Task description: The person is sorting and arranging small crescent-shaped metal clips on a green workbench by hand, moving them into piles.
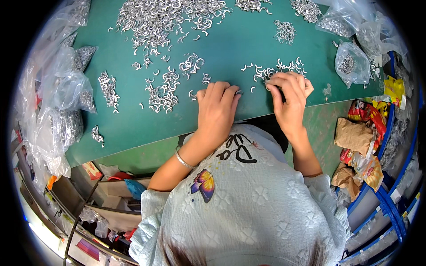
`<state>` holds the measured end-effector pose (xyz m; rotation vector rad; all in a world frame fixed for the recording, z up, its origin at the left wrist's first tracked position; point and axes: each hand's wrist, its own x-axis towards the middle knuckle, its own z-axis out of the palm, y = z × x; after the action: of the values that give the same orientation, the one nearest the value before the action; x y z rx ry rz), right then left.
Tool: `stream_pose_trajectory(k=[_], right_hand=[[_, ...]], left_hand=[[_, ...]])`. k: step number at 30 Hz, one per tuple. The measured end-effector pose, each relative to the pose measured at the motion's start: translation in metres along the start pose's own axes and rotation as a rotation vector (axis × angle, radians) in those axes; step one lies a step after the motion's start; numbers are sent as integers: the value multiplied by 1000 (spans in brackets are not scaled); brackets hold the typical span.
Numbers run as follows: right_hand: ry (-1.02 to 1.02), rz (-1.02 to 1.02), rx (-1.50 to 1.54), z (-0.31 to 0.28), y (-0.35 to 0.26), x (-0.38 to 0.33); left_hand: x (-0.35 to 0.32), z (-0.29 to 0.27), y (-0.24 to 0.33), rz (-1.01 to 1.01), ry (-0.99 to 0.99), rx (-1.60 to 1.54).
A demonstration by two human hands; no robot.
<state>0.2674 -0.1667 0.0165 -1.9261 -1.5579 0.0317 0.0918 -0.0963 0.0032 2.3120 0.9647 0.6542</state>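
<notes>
Silvery crescents [265, 73] lie just beyond the fingers [288, 79] of the right hand [290, 98].

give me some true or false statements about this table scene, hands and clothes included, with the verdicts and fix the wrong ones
1. The tabletop is green. True.
2. Both wrists are bare. False: a silvery bracelet circles the wrist of the left hand.
3. The right hand is at a small pile of curved silvery pieces. True.
4. Every silvery piece is bagged. False: a large heap lies loose on the tabletop's far side.
5. The person wears plain black. False: the top is pale blue with a butterfly.
</notes>
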Motion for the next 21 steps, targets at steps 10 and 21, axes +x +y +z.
stream_pose_trajectory(k=[10, 21], right_hand=[[278, 135, 2, -16, 84, 91], [-92, 15, 167, -25, 28, 62]], left_hand=[[3, 5, 2, 23, 22, -27], [3, 2, 0, -15, 40, -87]])
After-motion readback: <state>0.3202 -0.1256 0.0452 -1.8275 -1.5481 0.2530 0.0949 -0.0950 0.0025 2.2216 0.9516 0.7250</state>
